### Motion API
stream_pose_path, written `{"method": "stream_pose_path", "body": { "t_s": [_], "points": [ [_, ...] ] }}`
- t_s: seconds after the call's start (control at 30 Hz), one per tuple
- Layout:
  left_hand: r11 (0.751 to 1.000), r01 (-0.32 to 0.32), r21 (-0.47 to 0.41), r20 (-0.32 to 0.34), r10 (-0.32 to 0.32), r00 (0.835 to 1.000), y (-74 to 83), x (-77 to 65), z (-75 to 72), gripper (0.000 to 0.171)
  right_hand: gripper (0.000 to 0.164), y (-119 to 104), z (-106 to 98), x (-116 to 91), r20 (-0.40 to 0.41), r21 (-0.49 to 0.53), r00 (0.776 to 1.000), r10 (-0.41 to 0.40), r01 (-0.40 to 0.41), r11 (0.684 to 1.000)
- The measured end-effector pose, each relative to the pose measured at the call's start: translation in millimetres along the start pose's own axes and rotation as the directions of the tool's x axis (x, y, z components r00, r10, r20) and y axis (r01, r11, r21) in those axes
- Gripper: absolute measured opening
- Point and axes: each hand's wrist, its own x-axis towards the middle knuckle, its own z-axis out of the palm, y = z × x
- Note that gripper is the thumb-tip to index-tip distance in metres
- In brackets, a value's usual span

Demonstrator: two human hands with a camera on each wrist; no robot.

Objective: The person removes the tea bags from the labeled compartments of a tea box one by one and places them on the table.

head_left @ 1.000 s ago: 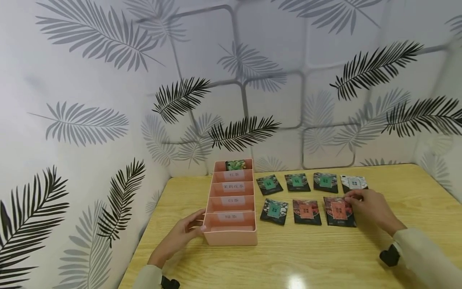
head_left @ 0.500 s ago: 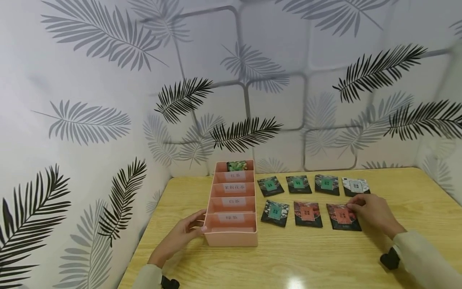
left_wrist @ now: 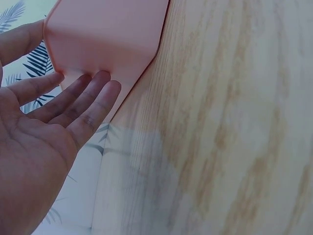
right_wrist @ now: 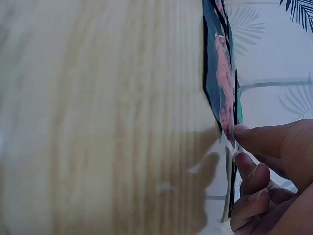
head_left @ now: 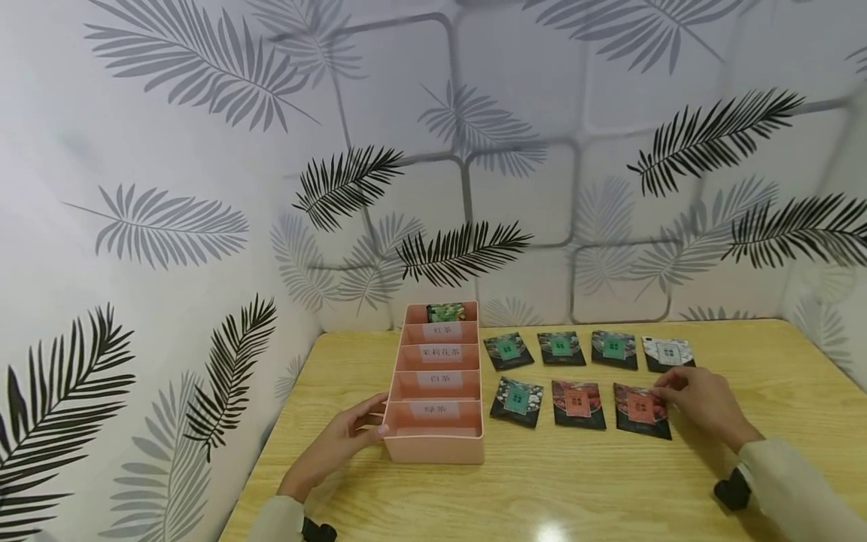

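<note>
My right hand point(head_left: 701, 403) pinches the right edge of a red and black tea packet point(head_left: 642, 410) lying at the right end of the front row. In the right wrist view, the thumb and index finger meet at the packet's corner point(right_wrist: 224, 83). At the left, my left hand point(head_left: 342, 444) touches a long pink divided box point(head_left: 436, 449) at its front left corner. The left wrist view shows nearly straight fingers resting against the box wall point(left_wrist: 107, 34). Chinese labels mark the dividers, and a green packet point(head_left: 445, 312) sits in the rearmost compartment.
Beside the held packet lie another red packet point(head_left: 578, 404) and a white-flowered one with a green label point(head_left: 517, 400). Behind them runs a row of several packets, with a white and black one point(head_left: 668, 354) at its right end. A patterned wall backs the wooden table point(head_left: 542, 489).
The red packet under my right hand has shifted slightly toward me and to the right, turning a little. My left hand stays against the box. The head view has tilted slightly.
</note>
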Motion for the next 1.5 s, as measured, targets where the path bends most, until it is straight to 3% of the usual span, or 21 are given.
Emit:
{"method": "stream_pose_path", "body": {
  "t_s": [0.33, 0.57, 0.77, 1.5],
  "points": [
    [1.0, 0.003, -0.001, -0.005, -0.003, 1.0, -2.7, -0.2, -0.7, 0.06, 0.015, -7, -6, 6, -0.048, 0.045, 0.997, -0.062, 0.064, 0.997],
    [1.0, 0.002, 0.001, 0.003, -0.002, 1.0, -4.3, -0.3, -0.9, 0.059, 0.026, -22, -9, 12, -0.063, 0.062, 0.994, -0.088, 0.092, 0.994],
    [1.0, 0.007, 0.0, -0.002, -0.007, 1.0, -4.9, 0.2, -1.6, 0.059, 0.022, -36, -8, 20, -0.084, 0.046, 0.987, -0.135, 0.139, 0.989],
    [1.0, 0.011, -0.006, 0.0, -0.011, 1.0, -2.2, 0.3, -1.9, 0.059, 0.024, -96, 15, 58, -0.086, 0.145, 0.981, -0.174, 0.185, 0.972]
  ]
}}
